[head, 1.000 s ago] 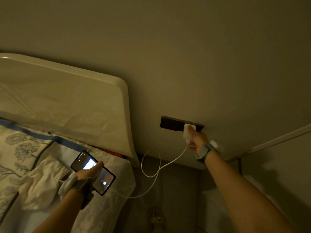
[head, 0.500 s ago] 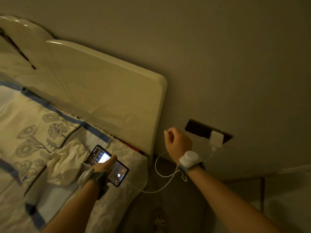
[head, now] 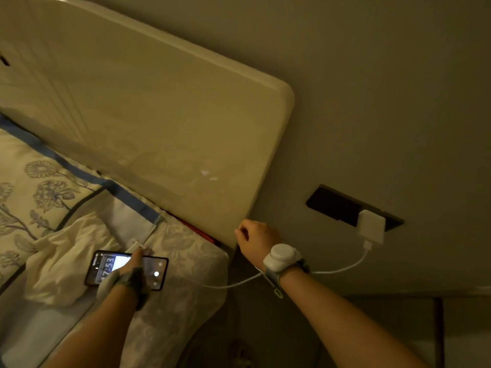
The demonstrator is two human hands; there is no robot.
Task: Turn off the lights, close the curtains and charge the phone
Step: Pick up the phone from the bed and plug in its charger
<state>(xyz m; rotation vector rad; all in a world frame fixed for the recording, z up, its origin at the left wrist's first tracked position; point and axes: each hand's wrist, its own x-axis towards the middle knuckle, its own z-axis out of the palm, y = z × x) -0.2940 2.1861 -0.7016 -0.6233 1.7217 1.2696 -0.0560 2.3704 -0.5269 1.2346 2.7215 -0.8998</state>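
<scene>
Your left hand (head: 131, 270) grips the phone (head: 158, 274), fingers curled round it and part of the hand lying over the lit screen. The phone is held roughly flat over the patterned bed sheet (head: 186, 261). Just left of that hand a crumpled cream cloth (head: 61, 258) meets the phone's far end, and further left lies the floral pillow (head: 39, 179). A small pale object sits at your fingertips, too blurred to name.

Your right hand (head: 256, 240) has its fingers loosely curled with nothing seen in them, and a white wrist device (head: 281, 254) is strapped behind it. Its knuckles are just beside the lower corner of the headboard (head: 159, 115), which closes off the way up and left.

To that hand's right, on the wall (head: 372, 102), the white charger (head: 370, 227) sits plugged into a dark socket plate (head: 332, 205). The white cable (head: 342, 268) droops from the charger, passes behind your right wrist and runs left onto the mattress edge toward the phone. Whether it is seated in the phone cannot be told.

Between your hands the mattress edge drops into a dark gap. Under your right forearm stands a dark piece of furniture (head: 385, 328).
</scene>
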